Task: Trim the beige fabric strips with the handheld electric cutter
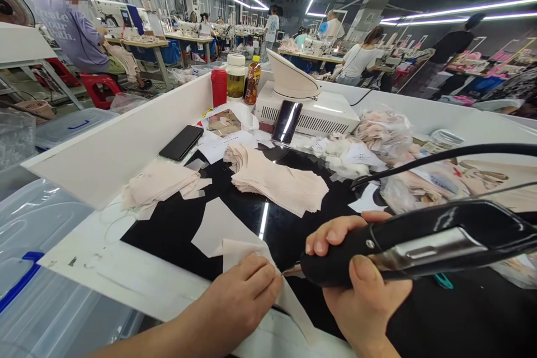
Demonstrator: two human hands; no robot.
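My left hand (247, 291) is closed, its fingertips pinching a thin pale beige fabric piece (237, 247) on the black tabletop (168, 246). Beneath that fabric a pale flat piece (218, 226) spreads toward the back left. My right hand (363, 291) wraps round a black corded hand tool (423, 240) with a silver lever. The tool's narrow metal tip (293, 272) points left, close by my left fingertips; whether it touches the fabric I cannot tell. Behind my hands lies a stack of pale fabric pieces (279, 179), and another stack (161, 182) is farther left.
A black cord (440, 154) arcs over bagged fabric (384, 134) at right. At the back are a phone (287, 121), a white machine (306, 109), a red cup (218, 88) and bottles. A black phone (182, 142) lies left. White walls (126, 140) border the table; people sew beyond.
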